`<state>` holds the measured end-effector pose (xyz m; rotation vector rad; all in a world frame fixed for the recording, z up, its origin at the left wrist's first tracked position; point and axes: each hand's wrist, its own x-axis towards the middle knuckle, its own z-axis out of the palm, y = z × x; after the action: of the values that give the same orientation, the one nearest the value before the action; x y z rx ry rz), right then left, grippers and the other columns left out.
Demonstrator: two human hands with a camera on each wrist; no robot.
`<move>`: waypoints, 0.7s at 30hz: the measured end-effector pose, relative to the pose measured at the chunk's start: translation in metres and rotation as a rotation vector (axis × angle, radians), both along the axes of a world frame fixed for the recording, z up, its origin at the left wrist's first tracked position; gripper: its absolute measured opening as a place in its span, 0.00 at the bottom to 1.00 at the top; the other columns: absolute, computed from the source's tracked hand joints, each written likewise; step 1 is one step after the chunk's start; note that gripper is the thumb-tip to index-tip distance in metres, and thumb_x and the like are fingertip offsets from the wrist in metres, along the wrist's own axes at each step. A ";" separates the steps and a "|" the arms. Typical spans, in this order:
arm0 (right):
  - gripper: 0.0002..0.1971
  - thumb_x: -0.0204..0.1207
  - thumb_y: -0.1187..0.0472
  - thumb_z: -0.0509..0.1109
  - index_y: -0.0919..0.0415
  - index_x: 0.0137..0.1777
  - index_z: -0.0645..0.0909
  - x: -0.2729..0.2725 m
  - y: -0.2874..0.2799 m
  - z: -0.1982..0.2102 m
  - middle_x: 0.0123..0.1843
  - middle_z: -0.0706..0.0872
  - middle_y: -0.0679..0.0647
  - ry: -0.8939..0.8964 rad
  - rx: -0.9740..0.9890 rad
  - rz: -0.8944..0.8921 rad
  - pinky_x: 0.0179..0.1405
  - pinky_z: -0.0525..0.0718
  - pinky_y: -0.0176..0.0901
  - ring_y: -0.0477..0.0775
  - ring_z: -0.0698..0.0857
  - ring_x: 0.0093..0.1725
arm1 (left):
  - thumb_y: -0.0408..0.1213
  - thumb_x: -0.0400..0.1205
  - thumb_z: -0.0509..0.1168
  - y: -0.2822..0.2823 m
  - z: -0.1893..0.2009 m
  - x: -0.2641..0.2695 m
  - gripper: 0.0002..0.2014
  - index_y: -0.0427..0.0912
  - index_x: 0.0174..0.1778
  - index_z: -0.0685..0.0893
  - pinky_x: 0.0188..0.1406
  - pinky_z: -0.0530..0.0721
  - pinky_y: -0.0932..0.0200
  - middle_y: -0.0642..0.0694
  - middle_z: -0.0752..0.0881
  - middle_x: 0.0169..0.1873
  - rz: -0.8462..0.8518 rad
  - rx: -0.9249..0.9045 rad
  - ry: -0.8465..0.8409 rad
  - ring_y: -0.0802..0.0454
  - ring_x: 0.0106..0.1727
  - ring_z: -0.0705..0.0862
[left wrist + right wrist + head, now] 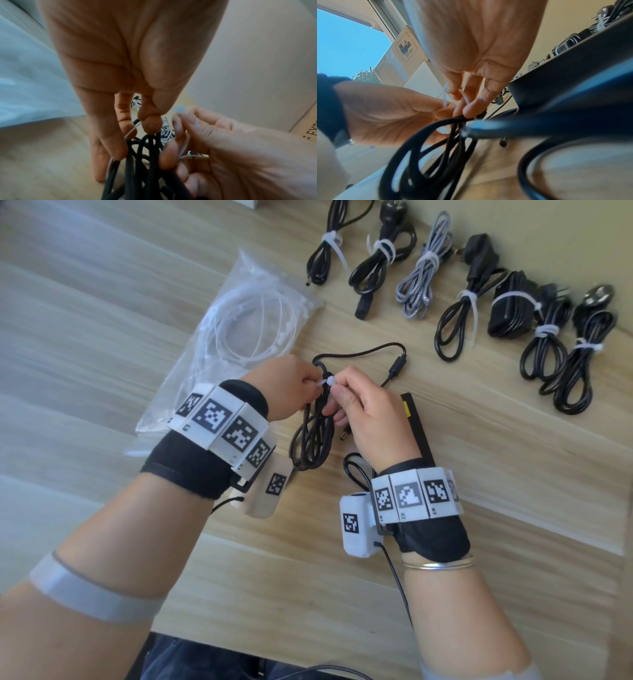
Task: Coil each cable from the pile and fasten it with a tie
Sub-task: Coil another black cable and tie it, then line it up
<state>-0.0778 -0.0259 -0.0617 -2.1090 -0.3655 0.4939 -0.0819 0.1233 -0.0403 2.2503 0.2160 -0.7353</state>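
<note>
Cable: the black cable point(313, 429) hung as a loose coil between both hands, just above the desk point(376, 594), its long axis running from 12 down to 6 o'clock in the head view.
Tie: a white tie point(327, 381) crossed the coil's top end, lying roughly 9 to 3 o'clock, square to the coil.
Left hand: the left hand point(291, 386), at 9 o'clock from the coil, pinched the tie's strap against the strands.
Right hand: the right hand point(370, 419), at 3 o'clock, pinched the tie's head, lower fingers steadying the coil.
Nearer hand: both touched; neither was clearer.
Loose end: a cable tail point(373, 352) trailed toward 1 o'clock.
Finished: tied bundles point(455, 313) lay well apart at 1 o'clock.
Spare ties: a bag point(239, 316) at 11 o'clock.
</note>
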 end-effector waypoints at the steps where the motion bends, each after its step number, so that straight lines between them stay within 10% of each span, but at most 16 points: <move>1: 0.08 0.82 0.63 0.60 0.59 0.42 0.78 0.000 0.000 0.000 0.35 0.86 0.50 -0.005 -0.004 0.004 0.38 0.85 0.38 0.48 0.84 0.35 | 0.30 0.83 0.52 -0.001 0.001 0.000 0.12 0.36 0.35 0.74 0.48 0.78 0.53 0.32 0.84 0.45 -0.003 0.004 0.003 0.37 0.54 0.84; 10: 0.09 0.83 0.62 0.60 0.58 0.42 0.78 0.000 -0.001 -0.002 0.34 0.85 0.48 -0.035 -0.013 0.021 0.39 0.86 0.41 0.46 0.83 0.35 | 0.30 0.82 0.52 -0.002 0.002 0.000 0.17 0.44 0.27 0.71 0.31 0.70 0.63 0.41 0.80 0.36 0.002 0.014 0.026 0.43 0.43 0.80; 21: 0.10 0.82 0.57 0.62 0.61 0.44 0.81 0.003 0.001 -0.002 0.35 0.85 0.50 -0.046 -0.105 0.083 0.43 0.83 0.56 0.52 0.83 0.36 | 0.33 0.84 0.54 -0.003 0.001 -0.001 0.07 0.42 0.46 0.78 0.54 0.83 0.50 0.36 0.86 0.47 0.120 -0.046 0.001 0.42 0.48 0.87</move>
<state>-0.0745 -0.0245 -0.0639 -2.2169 -0.4636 0.5235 -0.0834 0.1201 -0.0396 2.1725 0.3283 -0.6707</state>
